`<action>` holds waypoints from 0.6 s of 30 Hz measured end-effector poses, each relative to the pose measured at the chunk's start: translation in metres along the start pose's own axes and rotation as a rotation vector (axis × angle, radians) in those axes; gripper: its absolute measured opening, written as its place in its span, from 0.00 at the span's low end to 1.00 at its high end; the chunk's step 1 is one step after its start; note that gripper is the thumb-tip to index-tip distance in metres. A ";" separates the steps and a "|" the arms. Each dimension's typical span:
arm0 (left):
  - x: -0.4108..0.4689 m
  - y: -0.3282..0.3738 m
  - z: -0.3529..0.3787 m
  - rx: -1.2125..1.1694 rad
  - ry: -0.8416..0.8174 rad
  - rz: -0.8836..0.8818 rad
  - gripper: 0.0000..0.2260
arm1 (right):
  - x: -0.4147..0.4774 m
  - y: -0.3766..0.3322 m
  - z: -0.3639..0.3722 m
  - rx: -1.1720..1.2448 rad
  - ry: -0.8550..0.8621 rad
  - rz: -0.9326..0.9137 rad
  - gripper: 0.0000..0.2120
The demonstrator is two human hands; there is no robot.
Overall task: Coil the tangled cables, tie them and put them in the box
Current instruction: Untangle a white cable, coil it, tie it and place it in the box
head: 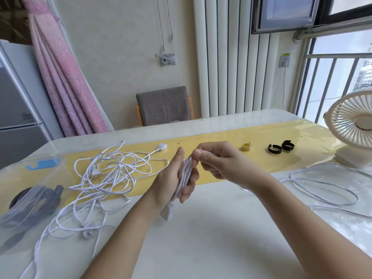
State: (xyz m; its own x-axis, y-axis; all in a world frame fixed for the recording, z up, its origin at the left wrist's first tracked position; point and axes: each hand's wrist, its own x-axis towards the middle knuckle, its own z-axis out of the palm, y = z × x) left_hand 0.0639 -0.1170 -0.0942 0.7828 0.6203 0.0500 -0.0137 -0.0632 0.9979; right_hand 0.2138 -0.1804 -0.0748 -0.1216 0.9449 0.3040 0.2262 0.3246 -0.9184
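Observation:
My left hand [177,178] stands upright at the table's middle with a white cable coil [185,176] wound round its palm; a white plug [168,211] hangs below it. My right hand [213,160] pinches the cable strand at the top of the coil. The free length of that cable [322,190] trails in loops to the right. A tangle of white cables [108,174] with plugs lies at the left. A yellow strap [246,147] and two black straps [274,149] [287,145] sit curled on the yellow runner. A clear box [26,206] at the far left holds a black coiled cable.
A white desk fan [354,125] stands at the table's right edge. A grey chair [164,105] is behind the table's far side. A clear stand with a blue piece [43,164] sits at the left on the yellow runner [281,135].

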 end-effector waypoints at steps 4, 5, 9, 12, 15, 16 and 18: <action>-0.001 0.003 0.000 -0.142 -0.207 -0.152 0.27 | 0.001 0.003 -0.007 0.036 0.084 0.013 0.14; 0.000 0.004 -0.001 -0.175 -0.224 -0.172 0.27 | 0.001 0.003 -0.009 0.036 0.104 0.011 0.14; -0.002 0.006 -0.007 -0.340 -0.334 -0.178 0.24 | 0.002 0.007 -0.017 0.032 0.218 0.012 0.13; -0.002 0.005 -0.013 -0.522 -0.481 -0.090 0.15 | 0.005 0.015 -0.020 -0.072 0.274 0.021 0.14; -0.001 0.004 -0.015 -0.719 -0.580 -0.031 0.08 | 0.008 0.027 -0.014 -0.252 0.264 0.045 0.14; 0.000 0.004 -0.016 -0.798 -0.602 -0.013 0.08 | 0.009 0.030 -0.011 -0.314 0.242 0.060 0.14; 0.002 0.003 -0.020 -0.923 -0.585 0.031 0.11 | 0.009 0.035 -0.004 -0.408 0.170 0.110 0.14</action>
State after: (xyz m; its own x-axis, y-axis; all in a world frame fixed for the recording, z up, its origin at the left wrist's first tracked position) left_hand 0.0529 -0.0999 -0.0904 0.9452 0.1452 0.2923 -0.3085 0.6897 0.6551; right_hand 0.2248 -0.1602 -0.1033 0.0773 0.9571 0.2792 0.5956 0.1803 -0.7828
